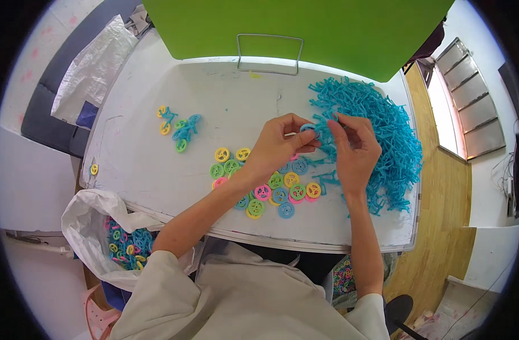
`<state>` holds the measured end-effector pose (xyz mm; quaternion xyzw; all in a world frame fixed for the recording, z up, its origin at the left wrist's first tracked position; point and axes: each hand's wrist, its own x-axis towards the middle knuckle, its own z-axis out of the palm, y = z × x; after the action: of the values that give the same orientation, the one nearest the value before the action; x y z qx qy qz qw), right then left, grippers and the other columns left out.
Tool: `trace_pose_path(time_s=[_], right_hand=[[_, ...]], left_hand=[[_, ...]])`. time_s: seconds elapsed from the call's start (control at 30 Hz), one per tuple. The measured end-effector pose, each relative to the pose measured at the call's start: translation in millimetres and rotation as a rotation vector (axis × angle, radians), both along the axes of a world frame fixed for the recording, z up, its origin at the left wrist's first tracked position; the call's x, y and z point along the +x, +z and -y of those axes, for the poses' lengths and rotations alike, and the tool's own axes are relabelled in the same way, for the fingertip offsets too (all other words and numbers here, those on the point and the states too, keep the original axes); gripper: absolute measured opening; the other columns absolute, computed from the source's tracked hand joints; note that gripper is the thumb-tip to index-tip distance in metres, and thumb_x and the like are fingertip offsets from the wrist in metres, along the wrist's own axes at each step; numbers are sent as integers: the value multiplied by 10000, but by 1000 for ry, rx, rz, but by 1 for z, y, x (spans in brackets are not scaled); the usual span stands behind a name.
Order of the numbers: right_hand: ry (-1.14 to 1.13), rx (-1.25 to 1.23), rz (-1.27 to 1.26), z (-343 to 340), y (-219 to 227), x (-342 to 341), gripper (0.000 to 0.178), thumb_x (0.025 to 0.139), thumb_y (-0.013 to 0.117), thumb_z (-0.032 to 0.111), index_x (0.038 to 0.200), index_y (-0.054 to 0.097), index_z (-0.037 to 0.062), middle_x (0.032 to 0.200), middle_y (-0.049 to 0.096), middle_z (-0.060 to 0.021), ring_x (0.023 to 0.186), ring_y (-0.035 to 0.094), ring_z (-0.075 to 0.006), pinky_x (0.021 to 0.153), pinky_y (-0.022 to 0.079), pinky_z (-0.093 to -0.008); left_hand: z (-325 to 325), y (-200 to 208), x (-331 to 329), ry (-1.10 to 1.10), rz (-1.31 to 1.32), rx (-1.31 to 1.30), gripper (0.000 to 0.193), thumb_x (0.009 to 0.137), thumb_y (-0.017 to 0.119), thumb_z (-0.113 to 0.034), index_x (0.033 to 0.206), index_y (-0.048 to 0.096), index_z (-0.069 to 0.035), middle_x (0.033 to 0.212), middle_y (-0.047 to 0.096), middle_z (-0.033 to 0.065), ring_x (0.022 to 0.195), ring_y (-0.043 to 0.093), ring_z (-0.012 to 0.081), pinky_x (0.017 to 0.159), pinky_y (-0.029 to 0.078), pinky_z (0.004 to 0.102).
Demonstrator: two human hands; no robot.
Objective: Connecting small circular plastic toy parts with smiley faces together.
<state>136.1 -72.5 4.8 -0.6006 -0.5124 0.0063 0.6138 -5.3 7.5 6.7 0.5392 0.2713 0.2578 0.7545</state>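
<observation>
My left hand (273, 144) pinches a light-blue toy wheel (306, 128) between thumb and fingertips. Close against it, my right hand (359, 148) has thumb and fingers closed on a blue plastic toy bike frame (326, 136), partly hidden by the fingers. Wheel and frame meet between the hands; whether they are joined is too small to tell. Under my left wrist lie loose wheels (262, 192) in yellow, green, pink and blue. A large heap of blue frames (387, 147) spreads beside my right hand. Farther left rest a few toy bikes with wheels fitted (186, 133).
A green panel (305, 28) with a wire bracket (269, 35) stands at the table's (129, 187) far side. Below the front edge hang a white sack (89, 218) of wheeled pieces, left, and a bag of small colourful parts (343, 277), right. A pink stool (98, 314) stands lower left.
</observation>
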Motion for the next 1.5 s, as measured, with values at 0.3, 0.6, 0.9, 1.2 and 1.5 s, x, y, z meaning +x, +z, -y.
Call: trace_pose_path(time_s=[0.3, 0.6, 0.9, 1.2, 1.5], right_hand=[[591, -157, -853, 0, 9, 3, 427, 892, 603, 69, 1301, 486, 30, 1041, 606, -34, 834, 575, -75, 708, 461, -196], [347, -61, -751, -2, -6, 13, 219, 930, 585, 149, 1132, 573, 67, 956, 645, -40, 840, 573, -81, 729, 456, -233], [501, -149, -1052, -1, -1, 8, 206, 926, 600, 200, 1057, 590, 42, 803, 562, -2, 734, 532, -79, 714, 463, -252], [290, -274, -544, -5, 2, -3, 270, 860, 651, 65, 1112, 596, -14, 916, 617, -38, 804, 603, -106, 696, 499, -231], [419, -261, -693, -5, 1, -6, 193, 909, 601, 101, 1058, 593, -20, 959, 637, -72, 855, 634, -136, 743, 507, -252]], left_hand=[[-6, -7, -2, 45, 176, -282, 219, 940, 567, -167, 1022, 566, 37, 953, 623, 87, 896, 644, 155, 785, 553, 261], [-17, 7, -10, 7, -299, 548, 209, 851, 671, -218, 973, 627, -53, 908, 602, 54, 849, 612, 182, 738, 506, 332], [-16, -13, -24, -295, -655, 1175, 269, 653, 777, -112, 874, 635, -52, 783, 583, 92, 757, 566, 230, 685, 465, 330], [-25, 11, -15, 98, -177, 340, 150, 875, 640, -116, 955, 602, 5, 839, 637, 65, 781, 636, 125, 670, 517, 246], [-19, 7, -11, 71, -35, 154, 198, 917, 597, -141, 991, 547, 35, 902, 634, 106, 793, 660, 160, 657, 549, 260]])
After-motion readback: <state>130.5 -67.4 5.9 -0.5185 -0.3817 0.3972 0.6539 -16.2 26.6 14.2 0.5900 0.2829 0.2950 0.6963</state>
